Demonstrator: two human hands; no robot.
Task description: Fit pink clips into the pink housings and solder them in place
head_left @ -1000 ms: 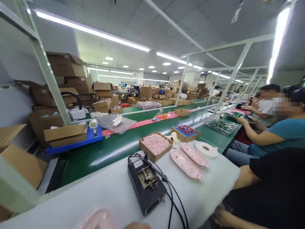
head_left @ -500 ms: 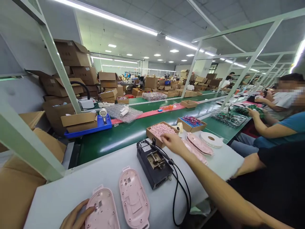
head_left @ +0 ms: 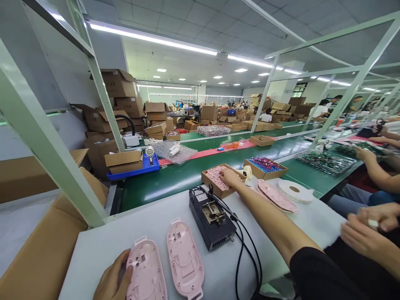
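My right hand (head_left: 229,177) reaches out from a black sleeve and rests its fingertips in the small pink parts (head_left: 214,177) heaped in a shallow cardboard tray (head_left: 218,187). Whether those fingers grip any part is hidden. At the bottom edge, my left hand (head_left: 113,277) holds the side of a pink plastic housing shell (head_left: 146,271), lying with its inner face up. A matching pink shell (head_left: 185,259) lies just to its right, apart from my hand. Both shells rest on a white padded worktop (head_left: 103,250).
A black bench power unit (head_left: 212,223) with black cables stands between my hands. Further right lie stacked pink shells (head_left: 276,196) and a white disc roll (head_left: 295,191). A wire-filled tray (head_left: 265,165) sits beyond. A co-worker's hands (head_left: 368,225) work at the right edge, beside a green conveyor (head_left: 175,183).
My right hand has moved forward from the tray's edge into the pink parts. My left hand stays at the shell. The whole view has shifted, with the bench lower and further right.
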